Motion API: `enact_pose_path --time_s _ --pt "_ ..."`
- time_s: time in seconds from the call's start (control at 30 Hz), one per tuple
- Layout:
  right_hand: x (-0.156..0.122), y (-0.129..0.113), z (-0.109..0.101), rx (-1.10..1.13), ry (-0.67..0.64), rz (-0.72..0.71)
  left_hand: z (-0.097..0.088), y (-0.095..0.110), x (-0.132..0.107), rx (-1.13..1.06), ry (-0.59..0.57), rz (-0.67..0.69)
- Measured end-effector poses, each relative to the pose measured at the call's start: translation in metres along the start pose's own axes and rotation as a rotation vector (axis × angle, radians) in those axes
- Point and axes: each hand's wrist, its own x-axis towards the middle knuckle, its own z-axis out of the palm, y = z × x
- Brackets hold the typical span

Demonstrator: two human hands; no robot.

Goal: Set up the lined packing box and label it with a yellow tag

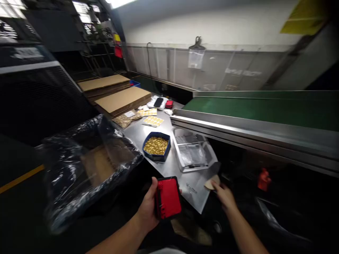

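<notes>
In my left hand is a flat red case with a black rim, its broad red face turned up toward me. The thumb lies along its left edge and the fingers go out of sight beneath it. My right hand pinches a flat beige piece at the near right corner of the metal table. Whether that piece is cloth or card I cannot tell. Beyond the red case stands a dark blue bin full of small gold-coloured metal parts.
A white tray with clear bags and a pen sits right of the bin. Sticker sheets, a phone and another red case lie farther back. A plastic-lined box stands left; a green conveyor runs along the right.
</notes>
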Motion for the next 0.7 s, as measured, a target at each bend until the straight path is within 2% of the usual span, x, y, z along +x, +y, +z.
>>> enact_pose_path --time_s 0.07,0.17,0.27,0.33,0.4,0.47,0.53,0.63,0.7 --pt "-0.01 0.001 -0.013 -0.023 -0.032 0.094 0.0 0.002 0.001 -0.001 0.014 0.019" --pt "-0.047 -0.012 -0.021 0.028 -0.23 0.106 -0.001 0.002 0.003 -0.019 0.005 0.043" --pt "-0.11 -0.041 -0.016 -0.066 -0.432 -0.091 0.001 -0.002 0.003 0.024 -0.015 0.064" --pt "-0.149 -0.06 -0.008 -0.094 -0.495 -0.284 0.005 -0.005 0.001 0.083 -0.002 0.078" --pt "-0.175 -0.075 -0.001 -0.115 -0.603 -0.508 0.009 -0.009 -0.001 0.143 0.012 0.104" --pt "-0.185 -0.083 0.005 -0.138 -0.729 -0.67 0.013 -0.012 -0.003 0.191 0.011 0.122" --pt "-0.186 -0.086 0.007 -0.141 -0.8 -0.714 0.015 -0.013 -0.004 0.216 0.006 0.132" --pt "-0.182 -0.087 0.006 -0.197 -0.756 -0.68 0.015 -0.014 -0.006 0.226 0.016 0.136" --pt "-0.18 -0.087 0.004 -0.257 -0.769 -0.712 0.015 -0.015 -0.006 0.245 0.022 0.141"
